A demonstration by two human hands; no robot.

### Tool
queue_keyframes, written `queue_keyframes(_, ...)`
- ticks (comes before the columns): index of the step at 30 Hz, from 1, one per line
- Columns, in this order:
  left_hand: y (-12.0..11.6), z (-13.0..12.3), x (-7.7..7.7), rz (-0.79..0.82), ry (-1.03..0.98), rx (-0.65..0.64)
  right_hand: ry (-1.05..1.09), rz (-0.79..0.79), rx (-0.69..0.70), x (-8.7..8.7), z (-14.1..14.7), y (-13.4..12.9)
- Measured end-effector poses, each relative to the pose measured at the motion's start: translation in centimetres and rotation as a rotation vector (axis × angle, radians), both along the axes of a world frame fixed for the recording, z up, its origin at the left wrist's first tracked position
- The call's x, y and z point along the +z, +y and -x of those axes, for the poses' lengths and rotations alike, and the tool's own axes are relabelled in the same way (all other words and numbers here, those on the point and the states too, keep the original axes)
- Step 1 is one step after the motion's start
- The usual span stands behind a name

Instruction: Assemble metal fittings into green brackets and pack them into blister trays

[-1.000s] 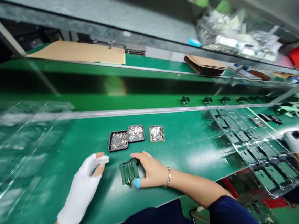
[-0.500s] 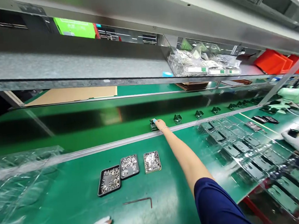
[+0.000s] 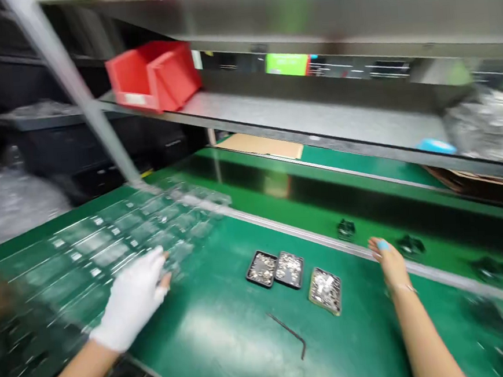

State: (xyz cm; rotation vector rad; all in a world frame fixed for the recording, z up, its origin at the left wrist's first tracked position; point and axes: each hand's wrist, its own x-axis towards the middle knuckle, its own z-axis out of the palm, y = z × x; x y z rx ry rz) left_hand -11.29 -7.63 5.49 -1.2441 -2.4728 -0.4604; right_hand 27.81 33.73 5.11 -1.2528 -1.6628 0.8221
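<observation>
My left hand (image 3: 132, 299), in a white glove with bare fingertips, is over the right edge of a clear plastic blister tray (image 3: 108, 252). Its thumb and fingers are apart; whether they touch the tray is unclear from the blur. My bare right hand (image 3: 391, 264), with blue on one fingertip and a bracelet at the wrist, hovers by the pale rail, its fingers loosely apart and holding nothing visible. Just beyond it, a small dark assembly (image 3: 346, 229) stands on the green strip, and another dark assembly (image 3: 410, 247) lies to its right.
Between my hands lie a black tray of small metal parts (image 3: 262, 269), a second parts tray (image 3: 289, 270), a third parts tray (image 3: 325, 290) and a hex key (image 3: 289, 332). A red bin (image 3: 153, 77) sits on the shelf (image 3: 263, 112) above. Bagged parts (image 3: 490, 126) are at right.
The view has swung left. My right hand has let go of the dark assembly and drawn back from it. My left hand has moved up and left to the blister tray.
</observation>
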Motion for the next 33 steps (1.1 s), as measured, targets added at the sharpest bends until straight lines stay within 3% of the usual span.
queue_keyframes(2,-1.8,2.4,2.1,0.127,-0.031,0.214,0.074,0.087,0.054,-1.2,-0.9,0.8)
queue_keyframes(4,-2.8,3.3,3.0,0.237,-0.122,0.259,0.110,0.146,0.122,-1.9,-0.6,1.4)
queue_keyframes(6,-2.7,3.1,3.0,0.298,-0.181,0.241,0.049,0.142,0.239,-1.8,1.1,0.9)
queue_keyframes(10,-1.3,1.3,1.9,0.422,-0.240,0.227,-0.156,-0.027,0.572,0.6,7.5,-4.0)
queue_keyframes(15,-1.8,0.1,1.7,0.402,-0.244,0.211,-0.424,-0.334,1.028,3.6,15.6,-11.7)
queue_keyframes(20,-4.5,-1.5,2.3,0.374,-0.339,0.170,-0.530,-0.495,1.179,4.7,21.2,-15.4)
queue_keyframes(23,-5.5,-1.5,4.1,0.405,-0.456,0.031,-0.569,-0.636,1.301,4.2,24.5,-17.0)
queue_keyframes(26,-3.8,1.7,7.4,0.409,-0.361,-0.155,-0.620,-0.774,1.416,2.8,27.4,-18.9)
queue_keyframes(29,0.8,8.1,10.1,0.397,-0.109,-0.062,-0.709,-0.856,1.464,1.6,29.2,-20.6)
queue_keyframes(31,4.5,12.8,10.6,0.397,-0.083,-0.051,-0.757,-0.881,1.455,1.3,29.6,-21.3)
queue_keyframes(33,7.9,16.7,10.2,0.407,-0.072,-0.077,-0.771,-0.886,1.440,1.3,29.5,-21.6)
